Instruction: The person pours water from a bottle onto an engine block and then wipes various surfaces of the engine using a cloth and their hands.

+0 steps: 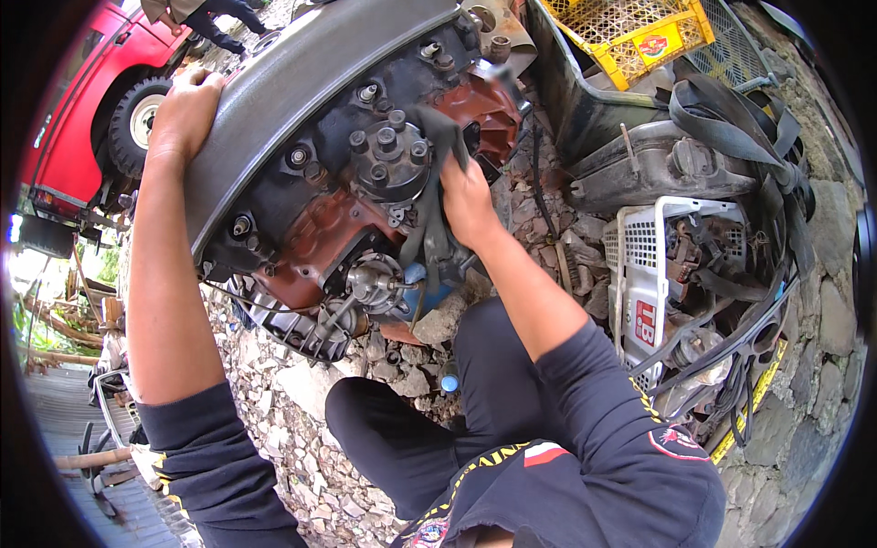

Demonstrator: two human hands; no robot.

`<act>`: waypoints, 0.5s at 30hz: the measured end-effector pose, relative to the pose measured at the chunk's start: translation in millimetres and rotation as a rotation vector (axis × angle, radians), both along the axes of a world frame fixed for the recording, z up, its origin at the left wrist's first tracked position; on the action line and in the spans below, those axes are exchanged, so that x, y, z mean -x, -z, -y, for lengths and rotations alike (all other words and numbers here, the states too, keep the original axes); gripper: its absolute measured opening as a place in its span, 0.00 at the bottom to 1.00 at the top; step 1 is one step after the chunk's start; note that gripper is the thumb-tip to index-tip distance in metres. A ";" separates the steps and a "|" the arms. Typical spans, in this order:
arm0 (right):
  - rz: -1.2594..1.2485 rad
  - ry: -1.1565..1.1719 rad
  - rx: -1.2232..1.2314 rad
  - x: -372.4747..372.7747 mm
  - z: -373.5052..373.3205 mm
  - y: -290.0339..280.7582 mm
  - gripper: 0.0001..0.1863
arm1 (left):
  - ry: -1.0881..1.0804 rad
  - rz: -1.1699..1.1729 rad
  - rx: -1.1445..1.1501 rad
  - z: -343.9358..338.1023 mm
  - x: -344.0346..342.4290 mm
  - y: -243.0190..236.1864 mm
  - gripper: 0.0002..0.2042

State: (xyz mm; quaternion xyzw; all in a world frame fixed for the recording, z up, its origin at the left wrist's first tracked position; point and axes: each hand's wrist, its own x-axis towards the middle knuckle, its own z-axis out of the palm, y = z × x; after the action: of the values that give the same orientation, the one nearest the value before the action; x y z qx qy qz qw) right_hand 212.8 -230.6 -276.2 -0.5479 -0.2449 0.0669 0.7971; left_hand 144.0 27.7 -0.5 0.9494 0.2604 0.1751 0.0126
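Observation:
A large engine with black and red-brown parts stands before me. My left hand lies over its grey metal valve cover, the fingers curled over the far edge and partly hidden. In my right hand is a dark grey cloth, pressed beside the black distributor cap; part of the cloth hangs down below the hand. Several spark plugs stick out along the engine's side. Nearer to me, a silver metal fitting sits low on the engine.
Stones and gravel cover the ground. On the right stand a white plastic crate of metal parts, a grey fuel-tank-like box, straps and a yellow crate. A red vehicle and another person are at the far left.

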 end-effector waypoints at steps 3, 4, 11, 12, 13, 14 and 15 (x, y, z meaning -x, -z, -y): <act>0.024 0.067 -0.076 34.4 13.8 -6.7 0.14 | 0.006 -0.051 -0.063 -9.1 4.2 -9.0 0.24; -0.039 0.020 -0.038 28.9 24.5 -1.0 0.14 | 0.007 -0.072 -0.054 -9.8 3.7 -8.8 0.25; 0.472 0.293 0.331 22.3 -8.6 16.6 0.30 | 0.064 0.044 -0.122 -22.9 -3.4 -0.2 0.20; 0.397 0.259 0.349 35.4 -5.6 19.9 0.29 | 0.063 0.048 -0.125 -24.2 -1.7 1.1 0.20; 0.322 0.226 0.365 44.4 -2.7 21.6 0.29 | 0.063 0.052 -0.128 -25.3 -0.3 2.5 0.19; 0.340 0.220 0.341 48.7 1.4 21.6 0.27 | 0.063 0.056 -0.130 -26.3 0.8 3.6 0.19; 0.357 0.210 0.315 52.7 8.1 15.9 0.26 | 0.061 0.044 -0.122 -24.2 2.3 2.3 0.20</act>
State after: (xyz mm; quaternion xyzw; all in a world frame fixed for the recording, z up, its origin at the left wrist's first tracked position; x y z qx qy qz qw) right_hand 160.1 -238.7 -292.1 -0.6909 -0.3101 -0.0769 0.6485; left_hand 141.6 51.9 -2.8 0.9518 0.2198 0.2112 -0.0339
